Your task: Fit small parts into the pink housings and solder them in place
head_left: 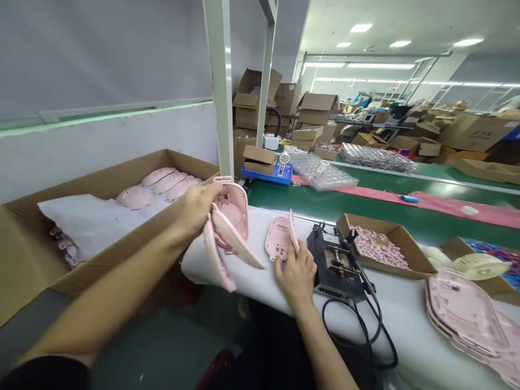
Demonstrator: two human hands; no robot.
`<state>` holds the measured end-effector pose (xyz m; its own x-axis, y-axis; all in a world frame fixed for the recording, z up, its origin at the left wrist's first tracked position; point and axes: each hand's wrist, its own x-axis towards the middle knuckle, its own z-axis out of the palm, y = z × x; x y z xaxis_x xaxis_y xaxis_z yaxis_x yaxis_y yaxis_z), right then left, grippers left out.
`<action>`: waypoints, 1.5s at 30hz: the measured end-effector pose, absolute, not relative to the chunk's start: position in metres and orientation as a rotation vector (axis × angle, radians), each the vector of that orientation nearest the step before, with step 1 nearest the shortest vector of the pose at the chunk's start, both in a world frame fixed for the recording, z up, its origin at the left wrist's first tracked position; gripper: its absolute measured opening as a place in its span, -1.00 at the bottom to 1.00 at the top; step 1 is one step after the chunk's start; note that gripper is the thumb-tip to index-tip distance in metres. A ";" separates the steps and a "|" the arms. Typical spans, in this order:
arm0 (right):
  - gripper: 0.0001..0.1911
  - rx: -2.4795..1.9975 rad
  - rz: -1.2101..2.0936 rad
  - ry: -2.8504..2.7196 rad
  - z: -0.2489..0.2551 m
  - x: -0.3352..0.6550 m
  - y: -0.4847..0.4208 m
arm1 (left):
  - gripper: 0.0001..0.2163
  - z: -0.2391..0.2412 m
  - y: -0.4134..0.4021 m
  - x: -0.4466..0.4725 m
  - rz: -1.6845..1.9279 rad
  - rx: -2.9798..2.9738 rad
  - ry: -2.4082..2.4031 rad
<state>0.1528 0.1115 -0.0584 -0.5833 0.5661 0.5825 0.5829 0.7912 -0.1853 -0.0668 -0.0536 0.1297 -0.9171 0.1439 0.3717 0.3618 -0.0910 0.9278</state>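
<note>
My left hand (pixel 199 208) is closed around several pink plastic shells (pixel 235 208), held up fanned apart above the left end of the white work surface (pixel 254 290). To its right, my right hand (pixel 298 273) pinches one upright pink shell (pixel 292 233) by its lower edge. Just behind that shell, another pink shell (pixel 278 238) lies with its hollow side up on the white surface. A black soldering station (pixel 335 260) stands close to the right of my right hand, its cable looping down over the front edge.
On the left, a cardboard box (pixel 122 252) contains pink shells and white sheeting. Toward the right are a carton of small pink parts (pixel 384 246) and stacked pink shells (pixel 467 309). A metal post (pixel 221 86) rises behind my left hand. A green conveyor belt (pixel 430 216) runs behind.
</note>
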 end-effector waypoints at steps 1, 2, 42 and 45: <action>-0.43 -0.836 -0.027 -2.351 -0.057 0.152 0.111 | -0.68 0.118 -0.038 -0.064 -2.145 -0.555 -2.008; -0.42 -0.823 -0.020 -2.365 -0.057 0.152 0.112 | -0.65 0.105 -0.022 -0.064 -2.146 -0.529 -1.991; -0.50 -0.128 0.760 -2.380 -0.063 0.135 0.068 | -0.92 0.036 -0.035 -0.184 -0.967 -1.652 -2.978; -0.44 -0.190 0.774 -2.378 -0.065 0.132 0.069 | -0.81 0.027 -0.036 -0.167 -0.917 -1.612 -2.908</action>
